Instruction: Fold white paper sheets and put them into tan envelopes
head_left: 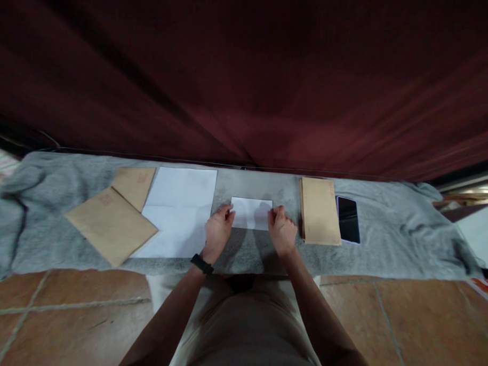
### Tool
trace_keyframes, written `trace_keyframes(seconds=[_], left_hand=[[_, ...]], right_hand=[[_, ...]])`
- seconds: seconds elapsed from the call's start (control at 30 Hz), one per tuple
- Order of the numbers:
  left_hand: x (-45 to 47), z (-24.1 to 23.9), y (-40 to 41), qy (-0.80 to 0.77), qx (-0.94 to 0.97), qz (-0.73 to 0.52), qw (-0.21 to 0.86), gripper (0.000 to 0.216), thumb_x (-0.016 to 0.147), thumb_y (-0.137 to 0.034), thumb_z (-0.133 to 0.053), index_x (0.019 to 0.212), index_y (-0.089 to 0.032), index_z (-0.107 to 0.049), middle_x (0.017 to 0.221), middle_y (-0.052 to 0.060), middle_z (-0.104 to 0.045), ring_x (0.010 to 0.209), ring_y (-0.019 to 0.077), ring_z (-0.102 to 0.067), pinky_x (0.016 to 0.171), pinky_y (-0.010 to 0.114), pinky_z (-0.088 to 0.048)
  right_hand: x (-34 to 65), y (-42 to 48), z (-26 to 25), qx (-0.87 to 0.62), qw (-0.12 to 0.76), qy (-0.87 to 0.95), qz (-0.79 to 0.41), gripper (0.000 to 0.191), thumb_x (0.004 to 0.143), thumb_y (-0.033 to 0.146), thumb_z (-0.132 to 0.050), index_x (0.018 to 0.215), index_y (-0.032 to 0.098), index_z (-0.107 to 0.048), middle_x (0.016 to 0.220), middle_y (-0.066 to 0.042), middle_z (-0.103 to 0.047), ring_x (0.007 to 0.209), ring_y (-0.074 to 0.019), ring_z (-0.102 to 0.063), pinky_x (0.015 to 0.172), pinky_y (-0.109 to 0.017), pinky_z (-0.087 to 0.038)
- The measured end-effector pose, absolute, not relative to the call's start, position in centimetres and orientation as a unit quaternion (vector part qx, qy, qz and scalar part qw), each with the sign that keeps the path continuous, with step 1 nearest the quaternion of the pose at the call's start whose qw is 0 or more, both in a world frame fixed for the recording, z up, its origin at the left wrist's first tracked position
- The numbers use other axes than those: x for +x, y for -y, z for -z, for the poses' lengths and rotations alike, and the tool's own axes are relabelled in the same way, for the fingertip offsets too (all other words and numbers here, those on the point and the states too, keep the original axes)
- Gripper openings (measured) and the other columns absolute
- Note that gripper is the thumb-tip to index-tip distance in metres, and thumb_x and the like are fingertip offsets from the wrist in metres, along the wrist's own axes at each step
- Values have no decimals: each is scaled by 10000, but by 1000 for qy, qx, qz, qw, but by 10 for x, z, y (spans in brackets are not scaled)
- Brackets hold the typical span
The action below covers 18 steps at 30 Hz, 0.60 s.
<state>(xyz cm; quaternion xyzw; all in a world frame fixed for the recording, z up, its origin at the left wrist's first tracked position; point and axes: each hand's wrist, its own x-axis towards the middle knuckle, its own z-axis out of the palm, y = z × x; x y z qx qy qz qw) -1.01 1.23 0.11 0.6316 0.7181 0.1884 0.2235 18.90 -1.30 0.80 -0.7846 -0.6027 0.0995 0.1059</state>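
A small folded white sheet of paper [251, 214] lies in front of me on the grey cloth. My left hand [220, 228] pinches its left edge between thumb and fingers, a dark band round the wrist. At the opposite edge, my right hand [281, 228] is closed on the paper with its fingers curled. Left of my left hand is a larger stack of white paper [179, 213] with a crease across its middle. Two brown envelopes, a near one [112, 225] and a far one [135, 185], overlap beside it, the near one partly covering the white paper.
A pile of brown envelopes [321, 211] sits to the right of my right hand, with a dark-screened phone [348, 220] beside it. The grey cloth [402, 231] covers the long narrow surface. Behind it hangs a dark red curtain [247, 87]. Below are brown floor tiles [83, 316].
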Motion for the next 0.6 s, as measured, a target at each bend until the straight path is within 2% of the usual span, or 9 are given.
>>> trace_keyframes(seconds=[0.17, 0.3, 0.6], left_hand=[[-9, -2, -12, -720, 640, -177, 203, 281, 976, -308, -589, 1213, -216, -709, 1001, 83, -789, 881, 236, -742, 766, 298, -532], [-9, -2, -10, -707, 659, -173, 190, 306, 996, -307, -556, 1252, -200, -686, 1035, 85, -787, 900, 237, -740, 792, 303, -538], [-9, 5, -7, -690, 690, -167, 145, 312, 1021, -289, -511, 1284, -212, -660, 1171, 84, -747, 946, 238, -733, 818, 316, -552]], right_hand=[[174, 28, 0, -660, 217, 713, -97, 309, 1062, 304, -415, 1264, 160, -599, 1261, -158, -662, 1187, -270, -604, 1027, -406, -467], [157, 35, 13, -615, 248, 742, -97, 387, 1057, 281, -427, 1402, 138, -531, 1444, -165, -560, 1375, -269, -473, 1121, -430, -417], [151, 37, 29, -643, 232, 727, -66, 472, 1052, 281, -443, 1487, 100, -475, 1538, -185, -490, 1448, -287, -402, 1141, -483, -401]])
